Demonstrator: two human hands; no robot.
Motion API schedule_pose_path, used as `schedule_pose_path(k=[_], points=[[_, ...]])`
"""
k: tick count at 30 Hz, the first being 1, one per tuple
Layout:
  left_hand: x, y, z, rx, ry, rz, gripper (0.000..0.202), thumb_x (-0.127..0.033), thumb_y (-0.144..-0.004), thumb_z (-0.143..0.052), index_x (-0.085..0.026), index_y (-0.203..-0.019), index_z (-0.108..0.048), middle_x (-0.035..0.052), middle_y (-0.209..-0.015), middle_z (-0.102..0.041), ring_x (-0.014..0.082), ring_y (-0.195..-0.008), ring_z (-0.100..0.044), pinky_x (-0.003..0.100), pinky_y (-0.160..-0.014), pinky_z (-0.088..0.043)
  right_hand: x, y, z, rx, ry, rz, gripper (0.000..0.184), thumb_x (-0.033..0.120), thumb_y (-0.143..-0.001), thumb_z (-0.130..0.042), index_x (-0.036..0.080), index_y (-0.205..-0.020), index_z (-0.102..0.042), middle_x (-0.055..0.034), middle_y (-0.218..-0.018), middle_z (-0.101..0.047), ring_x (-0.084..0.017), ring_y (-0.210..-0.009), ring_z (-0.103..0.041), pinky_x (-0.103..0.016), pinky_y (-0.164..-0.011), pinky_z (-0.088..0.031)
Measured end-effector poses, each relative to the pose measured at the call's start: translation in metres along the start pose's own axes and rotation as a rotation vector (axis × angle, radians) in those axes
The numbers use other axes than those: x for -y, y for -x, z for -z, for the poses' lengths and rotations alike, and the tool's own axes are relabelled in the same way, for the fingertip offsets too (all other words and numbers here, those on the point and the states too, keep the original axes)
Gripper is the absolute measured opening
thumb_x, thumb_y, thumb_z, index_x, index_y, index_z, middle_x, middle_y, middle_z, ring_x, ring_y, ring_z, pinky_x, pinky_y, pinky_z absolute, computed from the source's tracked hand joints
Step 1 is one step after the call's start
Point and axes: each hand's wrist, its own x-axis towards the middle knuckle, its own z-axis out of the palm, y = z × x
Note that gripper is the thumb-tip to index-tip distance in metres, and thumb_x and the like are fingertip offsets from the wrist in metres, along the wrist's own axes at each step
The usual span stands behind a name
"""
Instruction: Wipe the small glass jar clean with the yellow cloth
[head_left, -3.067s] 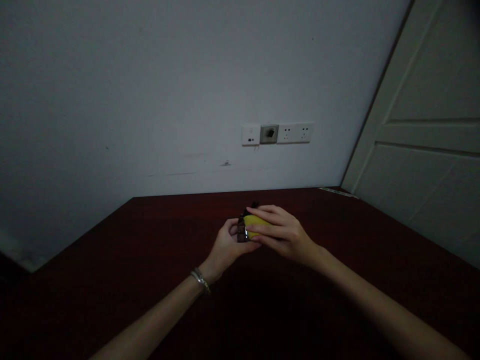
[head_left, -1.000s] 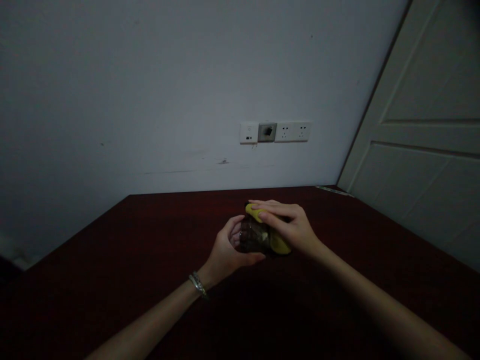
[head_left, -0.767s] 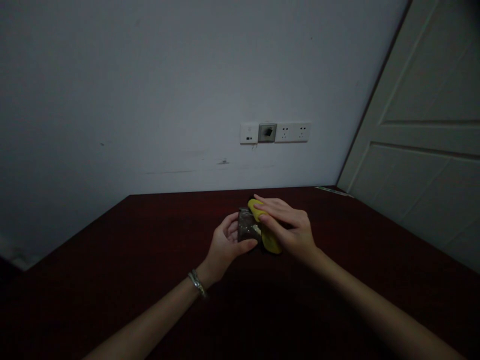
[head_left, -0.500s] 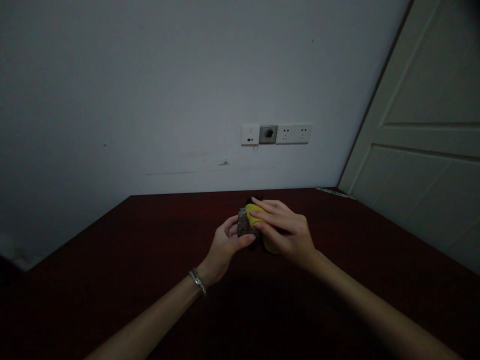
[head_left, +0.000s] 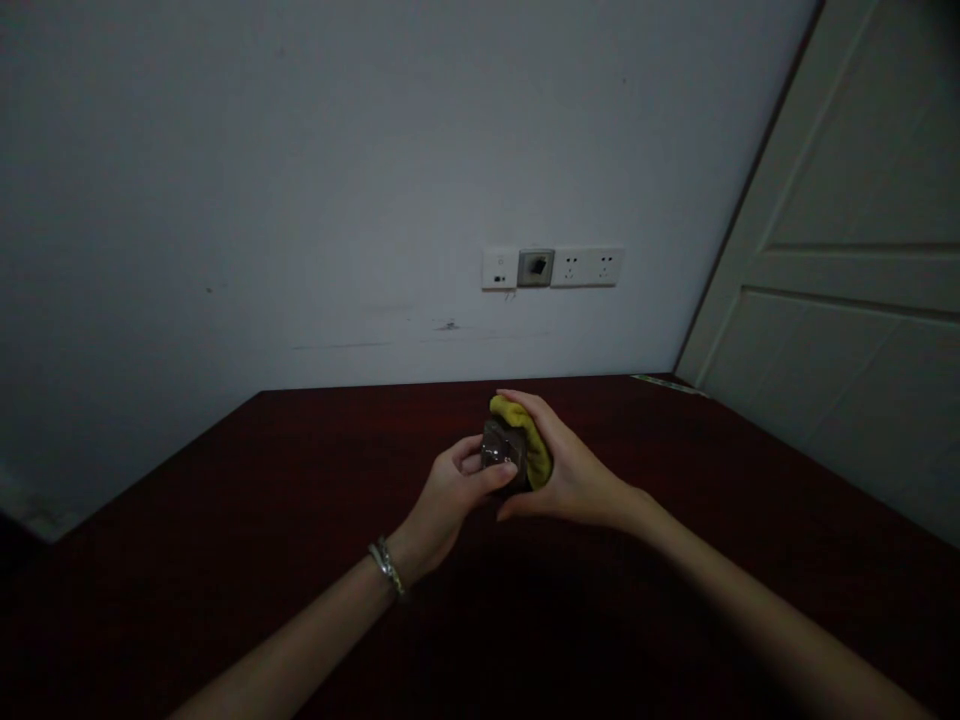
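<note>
A small dark brown, glossy object point(head_left: 495, 444) is in my left hand point(head_left: 454, 487), thumb across its near face and fingers behind it. Its exact kind is hard to make out in the dim light. My right hand point(head_left: 566, 468) is curved around a yellow cloth point(head_left: 534, 444), which is pressed along the top and right side of the brown object. The right thumb reaches under it, and the right fingers are mostly hidden behind the cloth. Both hands are above the dark red tabletop point(head_left: 360, 440). A silver bracelet point(head_left: 387, 567) circles my left wrist.
Behind the table rises a pale wall point(head_left: 337, 200) with a row of sockets point(head_left: 585, 268) and a grey outlet plate point(head_left: 536, 268). A white panelled door point(head_left: 847, 280) stands on the right. A thin strip point(head_left: 667, 384) lies at the table's back right edge.
My right hand has turned from lying over the front of the brown object to wrapping its right side with the cloth. More of the object's face shows, and my left hand still holds it.
</note>
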Motion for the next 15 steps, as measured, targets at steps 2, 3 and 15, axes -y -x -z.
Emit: schedule_pose_path(k=[2, 3, 15], points=[[-0.002, 0.001, -0.002, -0.029, -0.012, 0.042, 0.048, -0.024, -0.065, -0.078, -0.009, -0.105, -0.058, 0.0124, -0.101, -0.067, 0.0171, -0.084, -0.062, 0.027, -0.075, -0.047, -0.004, 0.001, -0.005, -0.001, 0.072, 0.027, 0.108, 0.041, -0.054, -0.084, 0.025, -0.14, -0.022, -0.0141, -0.139, -0.036, -0.029, -0.128, -0.04, -0.047, -0.107, -0.037], [-0.002, 0.001, -0.002, -0.038, -0.018, 0.06, 0.047, -0.026, -0.065, -0.078, -0.009, -0.104, -0.058, 0.0123, -0.1, -0.067, 0.0169, -0.082, -0.062, 0.027, -0.072, -0.047, -0.006, 0.001, -0.007, 0.002, 0.106, 0.041, 0.109, 0.041, -0.055, -0.084, 0.024, -0.141, -0.02, -0.0145, -0.139, -0.034, -0.03, -0.129, -0.038, -0.048, -0.107, -0.036], [0.008, -0.014, 0.019, 0.185, -0.174, -0.009, 0.067, -0.049, -0.066, -0.075, -0.011, -0.118, -0.055, 0.0166, -0.119, -0.061, 0.0291, -0.111, -0.057, 0.04, -0.096, -0.042, -0.012, 0.004, -0.018, -0.115, 0.097, -0.032, 0.099, 0.031, -0.059, -0.08, 0.022, -0.14, -0.024, -0.0139, -0.133, -0.04, -0.027, -0.123, -0.044, -0.045, -0.105, -0.038]])
